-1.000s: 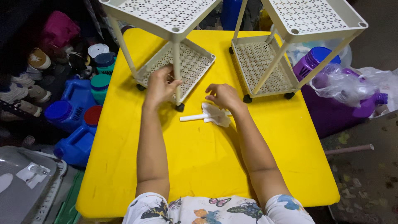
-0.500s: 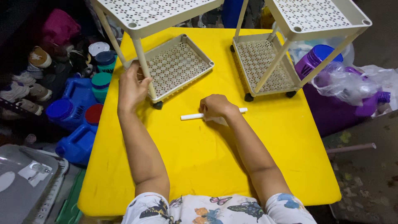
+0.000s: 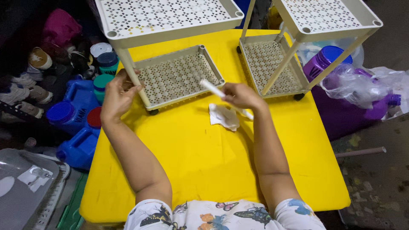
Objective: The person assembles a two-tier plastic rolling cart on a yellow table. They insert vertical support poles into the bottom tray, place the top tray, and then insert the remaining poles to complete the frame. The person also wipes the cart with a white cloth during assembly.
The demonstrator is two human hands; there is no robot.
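head view had it all from above: the left hand was curled round the pole of the left rack, fingers wrapped and closed on it, just under the top shelf. the right hand was shut too, pinching a white rod that angled up and to the left out of the fist, its tip hanging over the near corner of the lower tray. a short end of the rod poked out below the wrist side. right beneath that hand lay a crumpled white wrapper, flat on the yellow table, not touched by either hand.

the left rack stood on the table with a small wheel showing at its front edge. the right rack stood just beside it, its own lower tray close to the right hand's knuckles, a slanted leg running down to a wheel at the table's right edge.

off the table on the left sat blue jugs with a red cap, teal lids and some shoes. off to the right sat a purple jug with a clear plastic bag draped over it. a butterfly-print shirt filled the bottom edge.
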